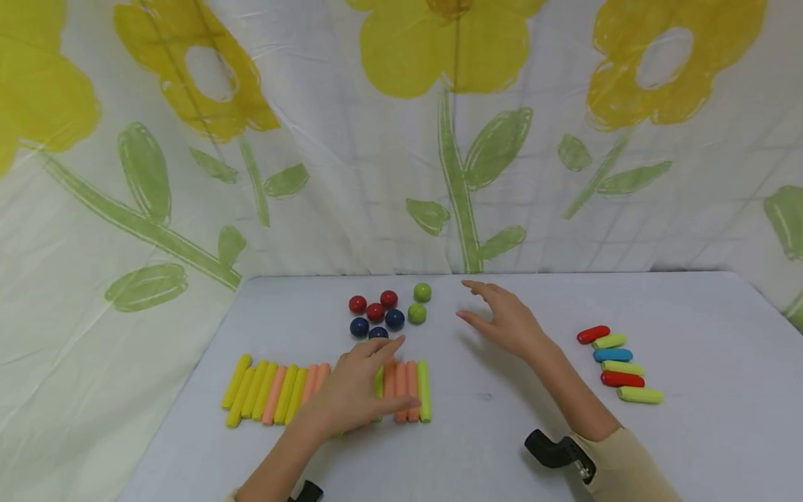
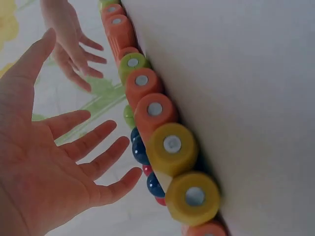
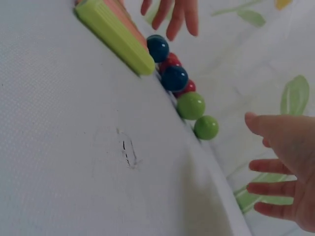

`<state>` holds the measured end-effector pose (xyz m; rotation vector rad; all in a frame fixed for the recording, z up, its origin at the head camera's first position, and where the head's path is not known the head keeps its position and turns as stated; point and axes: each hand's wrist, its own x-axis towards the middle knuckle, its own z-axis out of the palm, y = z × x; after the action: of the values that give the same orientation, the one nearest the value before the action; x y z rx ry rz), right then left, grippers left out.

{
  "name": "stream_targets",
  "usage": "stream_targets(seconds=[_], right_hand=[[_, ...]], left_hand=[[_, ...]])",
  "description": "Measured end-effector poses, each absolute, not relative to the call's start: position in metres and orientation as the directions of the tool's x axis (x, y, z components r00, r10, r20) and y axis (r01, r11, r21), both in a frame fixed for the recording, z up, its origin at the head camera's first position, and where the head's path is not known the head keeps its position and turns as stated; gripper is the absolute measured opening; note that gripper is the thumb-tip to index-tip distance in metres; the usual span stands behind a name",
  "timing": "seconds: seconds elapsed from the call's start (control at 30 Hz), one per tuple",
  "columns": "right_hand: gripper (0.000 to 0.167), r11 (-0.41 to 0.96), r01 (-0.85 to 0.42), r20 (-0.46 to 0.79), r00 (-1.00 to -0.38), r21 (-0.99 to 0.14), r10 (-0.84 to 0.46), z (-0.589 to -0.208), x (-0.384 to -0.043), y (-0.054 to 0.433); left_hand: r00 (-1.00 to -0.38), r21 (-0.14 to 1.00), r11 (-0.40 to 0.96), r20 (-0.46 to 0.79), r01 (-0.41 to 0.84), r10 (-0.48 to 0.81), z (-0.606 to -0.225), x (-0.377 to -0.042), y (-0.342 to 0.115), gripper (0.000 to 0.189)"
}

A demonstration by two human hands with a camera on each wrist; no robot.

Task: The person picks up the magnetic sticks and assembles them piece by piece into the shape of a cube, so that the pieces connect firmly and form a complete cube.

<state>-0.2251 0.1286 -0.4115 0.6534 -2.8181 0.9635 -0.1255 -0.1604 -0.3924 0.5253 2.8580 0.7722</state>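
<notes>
My left hand (image 1: pixel 354 387) is held over a row of thick sticks with its fingers spread, hiding part of the row. Yellow sticks (image 1: pixel 260 390), orange sticks (image 1: pixel 401 390) and light green sticks (image 1: pixel 424 390) lie side by side; the left wrist view shows grey round centres in their ends. Behind that hand sit small shiny balls: red balls (image 1: pixel 375 312), dark blue balls (image 1: pixel 394 319) and two green balls (image 1: pixel 417 312). My right hand (image 1: pixel 508 321) hovers right of the green balls, holding nothing, its thumb and fingers apart. In the right wrist view its palm (image 3: pixel 300 167) shows.
Toward the right of the white table (image 1: pixel 483 453) is a slanting column of shorter sticks: red (image 1: pixel 622 379), blue (image 1: pixel 613 355) and yellow-green (image 1: pixel 640 395). A white cloth (image 1: pixel 351 174) with painted yellow flowers hangs behind the table's back edge. A black wrist mount (image 1: pixel 555 452) sits by my right sleeve.
</notes>
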Motion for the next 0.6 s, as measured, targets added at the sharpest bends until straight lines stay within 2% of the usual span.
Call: stream_targets(seconds=[0.23,0.6], right_hand=[[0.04,0.626,-0.488,0.264,-0.868,-0.608,-0.42,-0.425,-0.232,0.122],[0.035,0.543,-0.513,0.257,-0.84,-0.665,-0.478,-0.432,-0.239,0.11]], left_hand=[[-0.906,0.565,0.755,-0.032,0.332,0.423,-0.396,-0.128,-0.151,0.09],[-0.895,0.694,0.663,-0.06,0.281,0.442,-0.401,-0.129,-0.143,0.089]])
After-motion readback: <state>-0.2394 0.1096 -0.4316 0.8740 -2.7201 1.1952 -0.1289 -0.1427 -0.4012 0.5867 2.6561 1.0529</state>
